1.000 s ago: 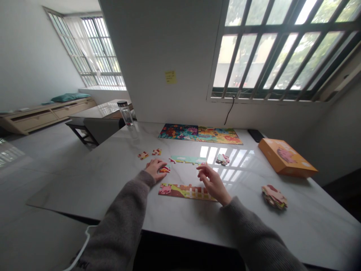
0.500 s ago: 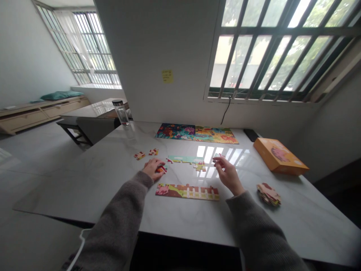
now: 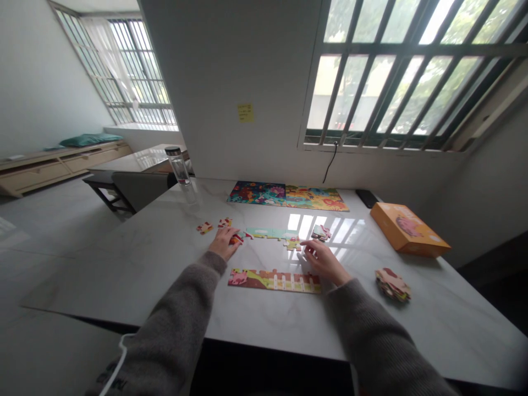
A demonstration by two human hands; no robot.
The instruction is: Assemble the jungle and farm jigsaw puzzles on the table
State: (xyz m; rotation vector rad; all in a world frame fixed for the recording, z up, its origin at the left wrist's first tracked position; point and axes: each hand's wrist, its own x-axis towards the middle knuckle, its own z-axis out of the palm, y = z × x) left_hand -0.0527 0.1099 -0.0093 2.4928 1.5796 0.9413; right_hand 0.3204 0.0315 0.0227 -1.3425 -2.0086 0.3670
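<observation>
My left hand (image 3: 224, 243) has its fingers on a red puzzle piece (image 3: 236, 238), gripping it at the left end of a light-blue strip of joined puzzle pieces (image 3: 268, 233). A yellow-green piece (image 3: 293, 243) hangs from that strip's lower right. Beside it are the fingertips of my right hand (image 3: 324, 260); the fingers are loosely bent and apart, with nothing seen in them. Nearer to me lies a joined strip with a fence and a pig (image 3: 274, 280). A small pile of pieces (image 3: 320, 232) sits just beyond my right hand.
Two loose pieces (image 3: 204, 227) lie left of the strip. A stack of pieces (image 3: 393, 284) and an orange box (image 3: 410, 229) stand at right, near a black phone (image 3: 366, 198). Colourful picture sheets (image 3: 289, 196) lie along the wall; a glass bottle (image 3: 178, 166) stands at back left.
My right hand has moved left and toward me, from the small pile to beside the yellow-green piece. My left hand has brought the red piece slightly up, against the strip's left end.
</observation>
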